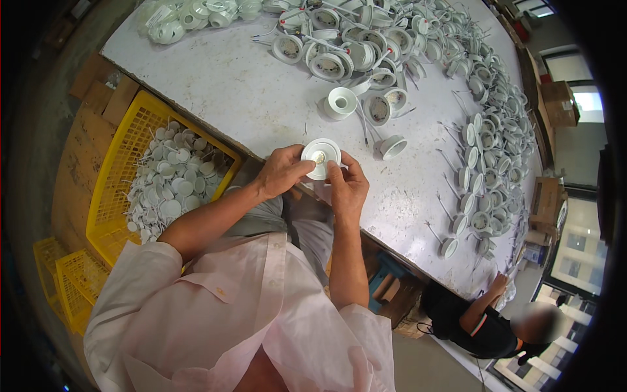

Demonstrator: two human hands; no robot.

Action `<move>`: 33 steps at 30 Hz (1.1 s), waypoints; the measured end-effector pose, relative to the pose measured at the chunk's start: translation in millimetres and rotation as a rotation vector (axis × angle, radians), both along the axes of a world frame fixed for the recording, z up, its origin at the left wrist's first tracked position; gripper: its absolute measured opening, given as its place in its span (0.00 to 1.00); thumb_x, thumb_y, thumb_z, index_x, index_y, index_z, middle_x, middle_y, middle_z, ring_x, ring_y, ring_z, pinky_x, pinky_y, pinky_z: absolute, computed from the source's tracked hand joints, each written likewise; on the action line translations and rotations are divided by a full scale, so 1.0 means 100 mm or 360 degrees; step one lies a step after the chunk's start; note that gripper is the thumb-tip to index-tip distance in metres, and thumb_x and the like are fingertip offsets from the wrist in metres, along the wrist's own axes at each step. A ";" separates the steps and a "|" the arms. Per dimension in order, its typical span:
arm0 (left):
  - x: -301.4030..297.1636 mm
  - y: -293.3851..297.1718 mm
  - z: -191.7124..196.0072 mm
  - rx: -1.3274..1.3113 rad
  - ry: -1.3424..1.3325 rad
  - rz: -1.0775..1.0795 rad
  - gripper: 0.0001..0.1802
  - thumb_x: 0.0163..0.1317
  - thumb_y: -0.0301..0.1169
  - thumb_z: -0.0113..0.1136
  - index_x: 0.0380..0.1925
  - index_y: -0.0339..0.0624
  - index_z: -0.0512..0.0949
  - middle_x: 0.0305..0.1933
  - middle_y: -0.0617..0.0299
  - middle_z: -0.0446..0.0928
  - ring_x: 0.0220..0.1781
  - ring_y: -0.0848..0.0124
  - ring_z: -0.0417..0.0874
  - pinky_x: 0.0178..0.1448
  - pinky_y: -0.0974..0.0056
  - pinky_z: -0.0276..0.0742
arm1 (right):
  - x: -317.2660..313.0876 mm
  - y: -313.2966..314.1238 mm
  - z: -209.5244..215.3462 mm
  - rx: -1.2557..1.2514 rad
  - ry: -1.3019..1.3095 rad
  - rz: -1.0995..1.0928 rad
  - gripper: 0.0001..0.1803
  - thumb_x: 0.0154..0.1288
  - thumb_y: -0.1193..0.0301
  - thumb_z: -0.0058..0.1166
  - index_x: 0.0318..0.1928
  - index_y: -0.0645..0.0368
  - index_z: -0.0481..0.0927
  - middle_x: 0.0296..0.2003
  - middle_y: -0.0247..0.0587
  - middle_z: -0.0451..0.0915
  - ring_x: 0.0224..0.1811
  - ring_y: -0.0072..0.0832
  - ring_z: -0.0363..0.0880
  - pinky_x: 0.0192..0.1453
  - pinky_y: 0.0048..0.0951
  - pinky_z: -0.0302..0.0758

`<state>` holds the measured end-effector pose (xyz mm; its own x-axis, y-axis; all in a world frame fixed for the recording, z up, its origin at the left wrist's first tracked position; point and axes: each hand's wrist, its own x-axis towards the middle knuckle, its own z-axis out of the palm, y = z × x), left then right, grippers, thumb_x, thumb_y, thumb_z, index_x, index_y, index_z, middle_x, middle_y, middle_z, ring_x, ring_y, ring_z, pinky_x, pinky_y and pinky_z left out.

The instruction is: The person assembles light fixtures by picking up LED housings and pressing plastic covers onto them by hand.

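Between my two hands, just over the table's near edge, is a round white lamp housing point(321, 151) with a small yellowish part showing in its middle. My left hand point(285, 170) grips its left side, thumb at the inner ring. On the other side my right hand point(347, 186) closes on the rim, its thumb on the near edge. Beyond them a white stepped ring-shaped housing point(341, 101) sits on the table. Next to it, another lamp housing point(393, 147) lies tilted, and a wired one point(377, 109) rests on its side.
A large pile of white wired lamp housings point(366, 49) covers the far and right parts of the white table point(215, 81). Bagged white rings point(189, 16) lie at the far left. The yellow crate point(108, 189) on my left holds small white discs point(173, 176). Another person point(490, 320) works at right.
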<state>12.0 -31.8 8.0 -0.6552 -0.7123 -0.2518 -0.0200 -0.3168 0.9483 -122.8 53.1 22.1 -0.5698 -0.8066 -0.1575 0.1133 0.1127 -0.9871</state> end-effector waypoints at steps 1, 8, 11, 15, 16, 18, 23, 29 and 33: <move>0.00 0.00 0.01 -0.0001 -0.0001 0.0002 0.15 0.58 0.36 0.57 0.36 0.32 0.77 0.26 0.64 0.75 0.25 0.80 0.72 0.27 0.73 0.69 | 0.02 -0.01 -0.02 -0.0017 -0.0001 -0.0042 0.15 0.62 0.75 0.59 0.49 0.66 0.77 0.23 0.31 0.77 0.23 0.13 0.72 0.26 0.15 0.67; 0.01 0.00 0.10 -0.0152 -0.0178 -0.0003 0.14 0.57 0.31 0.55 0.40 0.31 0.77 0.26 0.65 0.75 0.24 0.81 0.70 0.28 0.73 0.66 | 0.08 -0.06 -0.04 0.0068 0.0055 -0.0129 0.12 0.62 0.74 0.60 0.45 0.65 0.78 0.21 0.27 0.73 0.20 0.10 0.65 0.23 0.13 0.61; -0.01 0.02 0.15 -0.0159 -0.0249 0.0011 0.14 0.56 0.30 0.55 0.39 0.31 0.77 0.26 0.64 0.76 0.25 0.81 0.70 0.29 0.72 0.67 | 0.09 -0.08 -0.06 0.0001 -0.0015 -0.0149 0.11 0.61 0.74 0.61 0.43 0.65 0.77 0.21 0.26 0.72 0.19 0.09 0.63 0.22 0.13 0.59; -0.04 0.03 0.23 -0.0085 -0.0293 0.0038 0.15 0.55 0.30 0.53 0.39 0.31 0.77 0.27 0.63 0.77 0.27 0.79 0.71 0.32 0.70 0.69 | 0.08 -0.07 -0.09 -0.0019 -0.0048 -0.0133 0.11 0.61 0.76 0.61 0.42 0.65 0.77 0.21 0.26 0.72 0.20 0.09 0.62 0.22 0.13 0.59; -0.05 0.03 0.20 -0.0084 -0.0294 0.0035 0.15 0.55 0.30 0.53 0.39 0.31 0.77 0.27 0.63 0.77 0.27 0.79 0.71 0.32 0.70 0.69 | 0.09 -0.08 -0.11 -0.0061 -0.0063 -0.0139 0.10 0.60 0.76 0.61 0.41 0.65 0.76 0.21 0.25 0.72 0.20 0.08 0.62 0.22 0.13 0.59; -0.06 0.02 0.12 -0.0213 -0.0343 0.0037 0.15 0.55 0.30 0.52 0.39 0.31 0.77 0.28 0.62 0.77 0.28 0.78 0.72 0.33 0.69 0.69 | 0.08 -0.08 -0.13 -0.0104 -0.0079 -0.0148 0.10 0.60 0.77 0.61 0.41 0.65 0.76 0.21 0.25 0.72 0.20 0.08 0.62 0.21 0.13 0.58; -0.05 0.01 0.14 -0.0222 -0.0433 -0.0013 0.15 0.55 0.30 0.52 0.39 0.31 0.77 0.29 0.61 0.78 0.29 0.77 0.72 0.35 0.69 0.71 | 0.07 -0.09 -0.12 -0.0049 -0.0121 -0.0145 0.09 0.60 0.78 0.61 0.40 0.64 0.75 0.21 0.25 0.72 0.20 0.08 0.62 0.22 0.13 0.59; -0.06 -0.04 0.15 -0.0176 -0.0419 -0.0040 0.16 0.54 0.29 0.52 0.40 0.31 0.78 0.31 0.60 0.79 0.31 0.77 0.74 0.37 0.69 0.73 | 0.11 -0.11 0.01 -0.0027 -0.0228 -0.0184 0.10 0.62 0.76 0.59 0.42 0.65 0.75 0.22 0.28 0.75 0.21 0.09 0.65 0.24 0.13 0.63; -0.07 -0.05 0.05 -0.0221 -0.0416 -0.0060 0.16 0.54 0.28 0.52 0.41 0.30 0.79 0.33 0.59 0.80 0.33 0.77 0.76 0.38 0.69 0.74 | 0.08 -0.08 -0.02 0.0020 -0.0114 -0.0164 0.09 0.63 0.75 0.58 0.41 0.65 0.75 0.23 0.29 0.76 0.22 0.10 0.66 0.24 0.14 0.64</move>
<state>5.5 -37.0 12.9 -0.6074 -0.7282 -0.3175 -0.2786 -0.1790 0.9436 -114.6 44.7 20.6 -0.6364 -0.7420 -0.2108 0.1954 0.1093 -0.9746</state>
